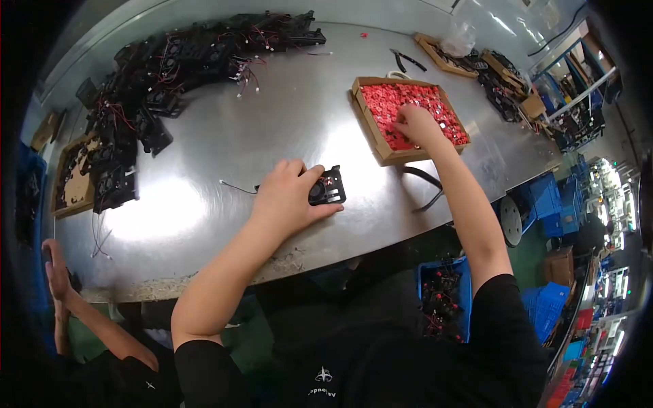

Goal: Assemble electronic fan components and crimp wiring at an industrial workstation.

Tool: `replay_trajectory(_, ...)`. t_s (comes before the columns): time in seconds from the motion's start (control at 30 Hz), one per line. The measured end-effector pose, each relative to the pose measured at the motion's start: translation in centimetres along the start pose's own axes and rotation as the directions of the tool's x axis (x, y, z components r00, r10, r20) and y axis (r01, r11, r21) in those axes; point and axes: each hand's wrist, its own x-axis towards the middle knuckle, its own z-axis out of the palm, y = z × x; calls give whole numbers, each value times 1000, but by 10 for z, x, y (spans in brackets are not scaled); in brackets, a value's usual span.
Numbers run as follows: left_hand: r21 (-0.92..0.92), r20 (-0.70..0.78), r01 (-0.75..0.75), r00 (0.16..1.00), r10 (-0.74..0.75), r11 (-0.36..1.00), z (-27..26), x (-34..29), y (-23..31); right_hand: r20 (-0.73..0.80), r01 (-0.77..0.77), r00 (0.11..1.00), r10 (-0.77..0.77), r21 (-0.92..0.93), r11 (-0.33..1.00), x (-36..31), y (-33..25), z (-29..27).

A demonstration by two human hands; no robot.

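Currently, a black plastic module (333,183) is lying on the metal workbench (272,122), close to its near edge and in front of the person. Its squarish frame is showing a raised tab at the far right corner, a dark round part beside the fingers, several bright silvery strips and a small reddish spot near the top. The left hand (282,194) is clamping the module, its fingers bending over the far side and its thumb stretching along the near edge. A thin dark cable (239,187) is running leftward from behind that hand, ending in a pale connector.

Well apart from it, the right hand (416,124) is hanging over a shallow cardboard tray (382,151), its fingers curling down close together at the small red parts (391,102); whether they are pinching one, I cannot tell. A dark curved strap (435,187) is sticking out below the tray.

Farther out, black-handled pliers (408,61) are lying beyond the tray, and many similar black modules (197,61) with wires are heaping up along the left and far side. A blue crate (466,279) is standing below the bench, while a co-worker's hand (58,272) is showing at the bench's left end.
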Motion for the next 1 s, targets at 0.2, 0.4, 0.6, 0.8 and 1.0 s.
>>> replay_trajectory(0.2,11,-3,1,1000,-1,1000,-1,-2,-2,37,159,986,-161,49,986,7,2,-3)
replay_trajectory(0.4,7,-17,-4,1000,5,1000,-1,0,4,-74,298,953,-293,73,952,0,14,3)
replay_trajectory(0.6,-21,-27,-7,1000,7,1000,2,-1,-3,-262,179,961,-94,323,929,-10,-14,-7)
replay_trajectory(0.8,-10,-76,-31,997,30,999,2,-4,-3,-277,575,817,-506,462,675,-84,-142,-27)
replay_trajectory(1.0,0,-40,-27,999,27,1000,6,-2,-4,-181,593,804,-566,295,749,-88,-160,-17)
